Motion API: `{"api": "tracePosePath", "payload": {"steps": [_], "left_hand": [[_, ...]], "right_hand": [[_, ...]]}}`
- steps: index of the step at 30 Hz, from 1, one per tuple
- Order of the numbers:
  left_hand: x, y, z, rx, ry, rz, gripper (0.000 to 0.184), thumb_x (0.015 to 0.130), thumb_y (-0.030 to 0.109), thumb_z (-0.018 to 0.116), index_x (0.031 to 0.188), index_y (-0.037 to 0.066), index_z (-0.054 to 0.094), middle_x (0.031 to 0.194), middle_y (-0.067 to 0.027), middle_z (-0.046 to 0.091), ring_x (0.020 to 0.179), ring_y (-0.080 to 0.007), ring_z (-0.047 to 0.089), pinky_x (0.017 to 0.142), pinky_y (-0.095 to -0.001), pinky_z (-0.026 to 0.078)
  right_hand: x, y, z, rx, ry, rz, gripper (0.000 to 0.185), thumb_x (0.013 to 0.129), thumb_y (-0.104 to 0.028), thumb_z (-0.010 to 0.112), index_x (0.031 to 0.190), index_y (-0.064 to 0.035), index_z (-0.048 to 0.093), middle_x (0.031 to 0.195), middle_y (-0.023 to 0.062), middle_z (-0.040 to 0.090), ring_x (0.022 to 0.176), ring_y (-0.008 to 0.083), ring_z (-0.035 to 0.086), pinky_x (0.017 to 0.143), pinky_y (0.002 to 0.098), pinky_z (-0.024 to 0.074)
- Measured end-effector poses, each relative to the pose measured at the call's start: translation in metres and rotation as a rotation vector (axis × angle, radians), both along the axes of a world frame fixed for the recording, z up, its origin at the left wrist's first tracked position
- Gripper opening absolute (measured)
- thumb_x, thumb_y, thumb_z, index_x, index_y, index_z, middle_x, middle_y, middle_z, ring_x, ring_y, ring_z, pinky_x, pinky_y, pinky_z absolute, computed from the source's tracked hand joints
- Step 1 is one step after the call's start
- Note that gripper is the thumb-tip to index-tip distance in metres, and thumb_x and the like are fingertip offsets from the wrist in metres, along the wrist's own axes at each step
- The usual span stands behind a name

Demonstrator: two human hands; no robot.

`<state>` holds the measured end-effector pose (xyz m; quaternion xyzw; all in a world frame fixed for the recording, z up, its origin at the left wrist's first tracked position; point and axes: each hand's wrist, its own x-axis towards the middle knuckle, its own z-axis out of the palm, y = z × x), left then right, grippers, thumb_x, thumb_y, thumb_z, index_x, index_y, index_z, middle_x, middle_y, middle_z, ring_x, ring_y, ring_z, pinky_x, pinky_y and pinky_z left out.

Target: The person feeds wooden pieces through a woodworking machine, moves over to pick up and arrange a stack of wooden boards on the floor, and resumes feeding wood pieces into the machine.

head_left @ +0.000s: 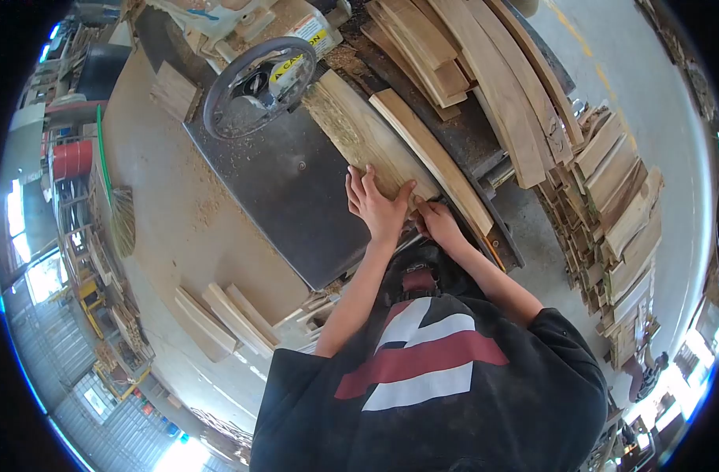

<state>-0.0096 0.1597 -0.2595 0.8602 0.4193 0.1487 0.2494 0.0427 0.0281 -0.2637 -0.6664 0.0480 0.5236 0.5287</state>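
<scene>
You've got the wide board [375,138] flat on the dark bench [273,181], running away from you towards the handwheel [259,88] with its yellow caution label [298,66] just behind. Look at that surface: pale tan wood, smooth along the right, but rough, darker and flaky down the left side towards the far end. Your left hand [379,211] is on the near part, fingers slightly spread over the top, thumb reaching towards the right. Your right hand [440,225] is at the near end, fingers bent inwards; whether they pinch the wood, you can't tell from here. Right beside it lies a curved strip [434,160], cleaner, with sawdust [347,59] scattered beyond the far end.
</scene>
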Motion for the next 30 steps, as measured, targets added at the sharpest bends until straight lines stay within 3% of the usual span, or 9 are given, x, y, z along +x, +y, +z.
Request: {"api": "tracePosePath", "payload": {"steps": [3, 5, 12, 17, 22, 25, 27, 28, 30], "left_hand": [[0.001, 0.002, -0.001, 0.009, -0.004, 0.003, 0.095, 0.07, 0.055, 0.088, 0.142, 0.008, 0.047, 0.157, -0.0274, 0.034, 0.146, -0.0451, 0.03, 0.112, -0.0626, 0.025], [0.003, 0.006, -0.003, 0.011, -0.004, 0.001, 0.095, 0.07, 0.055, 0.088, 0.143, 0.008, 0.047, 0.157, -0.0272, 0.035, 0.146, -0.0448, 0.03, 0.112, -0.0626, 0.025], [0.017, 0.034, -0.002, 0.017, -0.023, 0.028, 0.094, 0.067, 0.055, 0.089, 0.141, 0.011, 0.05, 0.156, -0.0257, 0.038, 0.146, -0.0424, 0.032, 0.111, -0.0616, 0.026], [0.039, 0.077, -0.001, -0.035, -0.044, 0.078, 0.095, 0.066, 0.057, 0.09, 0.14, 0.008, 0.053, 0.157, -0.0247, 0.038, 0.148, -0.0396, 0.029, 0.116, -0.0599, 0.022], [0.056, 0.117, -0.006, 0.002, -0.145, 0.11, 0.097, 0.061, 0.054, 0.092, 0.139, 0.011, 0.054, 0.156, -0.0239, 0.041, 0.146, -0.0387, 0.034, 0.113, -0.0597, 0.026], [0.058, 0.156, -0.014, 0.067, -0.166, 0.1, 0.079, 0.068, 0.047, 0.092, 0.13, 0.006, 0.063, 0.149, -0.0214, 0.051, 0.142, -0.0389, 0.041, 0.114, -0.0545, 0.032], [0.048, 0.211, -0.026, 0.01, -0.308, -0.117, 0.059, 0.071, 0.038, 0.091, 0.116, 0.005, 0.071, 0.132, -0.0196, 0.065, 0.132, -0.0379, 0.053, 0.105, -0.0484, 0.043], [0.041, 0.228, -0.003, -0.158, -0.325, -0.122, 0.037, 0.079, 0.024, 0.086, 0.105, 0.002, 0.074, 0.114, -0.0179, 0.073, 0.119, -0.0354, 0.062, 0.097, -0.0415, 0.049], [0.024, 0.26, 0.006, -0.323, -0.409, -0.054, 0.034, 0.08, 0.02, 0.084, 0.106, 0.001, 0.074, 0.109, -0.017, 0.073, 0.116, -0.0343, 0.063, 0.096, -0.0416, 0.05]], "right_hand": [[0.006, 0.003, 0.004, 0.019, 0.012, 0.015, 0.056, 0.106, -0.05, 0.049, 0.088, 0.0, 0.068, 0.061, 0.0022, 0.054, 0.049, 0.0117, 0.047, 0.048, 0.0278, 0.036], [0.01, 0.008, 0.008, -0.035, -0.003, 0.059, 0.062, 0.105, -0.052, 0.05, 0.088, 0.0046, 0.067, 0.063, 0.0054, 0.059, 0.051, 0.0167, 0.053, 0.056, 0.0292, 0.0464], [0.024, 0.034, 0.008, 0.036, 0.113, 0.005, 0.058, 0.104, -0.051, 0.051, 0.084, 0.0017, 0.065, 0.062, 0.004, 0.055, 0.05, 0.0154, 0.052, 0.058, 0.032, 0.053], [0.038, 0.082, 0.008, 0.024, 0.096, -0.074, 0.053, 0.104, -0.049, 0.052, 0.082, -0.0016, 0.064, 0.061, 0.0026, 0.053, 0.048, 0.0125, 0.046, 0.043, 0.0299, 0.0373], [0.05, 0.128, 0.016, 0.007, 0.061, -0.145, 0.048, 0.105, -0.046, 0.055, 0.082, -0.004, 0.063, 0.061, -0.0008, 0.05, 0.049, 0.0096, 0.044, 0.043, 0.027, 0.0283], [0.064, 0.164, 0.015, 0.006, 0.027, -0.173, 0.047, 0.104, -0.044, 0.056, 0.08, -0.0043, 0.062, 0.06, -0.0012, 0.049, 0.049, 0.0093, 0.044, 0.043, 0.0266, 0.028], [0.065, 0.185, 0.012, 0.011, 0.012, -0.189, 0.046, 0.104, -0.043, 0.057, 0.079, -0.0044, 0.062, 0.059, -0.0015, 0.049, 0.048, 0.0092, 0.043, 0.042, 0.0266, 0.0278], [0.059, 0.19, 0.01, 0.02, -0.043, -0.257, 0.046, 0.104, -0.043, 0.057, 0.079, -0.0044, 0.062, 0.059, -0.0019, 0.048, 0.048, 0.0089, 0.042, 0.042, 0.0262, 0.0271], [0.063, 0.2, 0.01, 0.055, -0.04, -0.307, 0.045, 0.103, -0.042, 0.059, 0.077, -0.005, 0.06, 0.059, -0.0031, 0.046, 0.046, 0.0077, 0.04, 0.041, 0.0253, 0.0252]]}}
